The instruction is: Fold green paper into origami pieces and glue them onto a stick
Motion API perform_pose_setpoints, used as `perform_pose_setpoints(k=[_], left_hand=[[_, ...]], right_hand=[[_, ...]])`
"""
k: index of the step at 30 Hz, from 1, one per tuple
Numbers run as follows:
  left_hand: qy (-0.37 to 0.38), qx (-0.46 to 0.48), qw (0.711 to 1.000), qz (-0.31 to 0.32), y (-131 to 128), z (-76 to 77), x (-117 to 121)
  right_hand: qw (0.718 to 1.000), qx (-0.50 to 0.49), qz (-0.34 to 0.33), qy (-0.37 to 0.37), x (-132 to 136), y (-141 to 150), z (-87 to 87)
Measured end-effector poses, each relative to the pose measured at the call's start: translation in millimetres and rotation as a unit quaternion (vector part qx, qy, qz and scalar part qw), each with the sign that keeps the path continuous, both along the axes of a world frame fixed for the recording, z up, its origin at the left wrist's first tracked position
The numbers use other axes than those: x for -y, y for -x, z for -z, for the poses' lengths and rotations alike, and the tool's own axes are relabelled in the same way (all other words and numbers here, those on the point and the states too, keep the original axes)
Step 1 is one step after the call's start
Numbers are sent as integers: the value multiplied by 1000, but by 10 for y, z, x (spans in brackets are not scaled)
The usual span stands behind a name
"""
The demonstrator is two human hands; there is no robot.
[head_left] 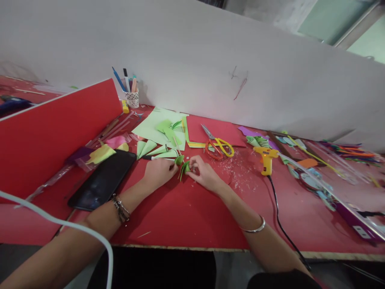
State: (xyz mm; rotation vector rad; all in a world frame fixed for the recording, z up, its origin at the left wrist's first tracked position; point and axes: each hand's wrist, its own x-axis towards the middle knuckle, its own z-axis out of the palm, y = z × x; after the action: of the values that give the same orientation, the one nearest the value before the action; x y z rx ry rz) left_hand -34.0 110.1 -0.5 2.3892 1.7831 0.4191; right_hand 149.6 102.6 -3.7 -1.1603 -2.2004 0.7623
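Observation:
Both my hands meet at the middle of the red table [180,212]. My left hand [158,171] is closed, pinching a small green paper piece [179,160] at its fingertips. My right hand [203,171] is closed round a folded green paper piece [185,167] with thin strips hanging from it. The two hands almost touch. Several green paper cones [152,149] lie just behind them, and sheets of light green paper [156,127] lie further back. Paper scraps [237,168] are scattered to the right of my right hand.
Red and yellow scissors [218,146] lie behind my right hand. A yellow glue gun [266,157] stands at the right, its black cord [281,224] running to the table edge. A black phone [104,180] lies left. A pen cup [131,96], a red divider board [54,132] and coloured craft materials [319,172] surround them.

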Motion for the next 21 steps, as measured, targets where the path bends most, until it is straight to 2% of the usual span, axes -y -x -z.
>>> perform_pose_setpoints(k=[3,6,13,21], left_hand=[[3,-14,1000,6,-14,-2,33],[9,-30,999,9,-8,-27,82],[25,-62,997,26,-23,-52,157],[45,-76,995,45,-35,-41,178]], right_hand=[[1000,-25,5,15,-2,6,29],[1000,-8,8,20,-13,22,45],[990,103,-42,-86,-34,34,48],[979,171,-41,-106,-9,51,49]])
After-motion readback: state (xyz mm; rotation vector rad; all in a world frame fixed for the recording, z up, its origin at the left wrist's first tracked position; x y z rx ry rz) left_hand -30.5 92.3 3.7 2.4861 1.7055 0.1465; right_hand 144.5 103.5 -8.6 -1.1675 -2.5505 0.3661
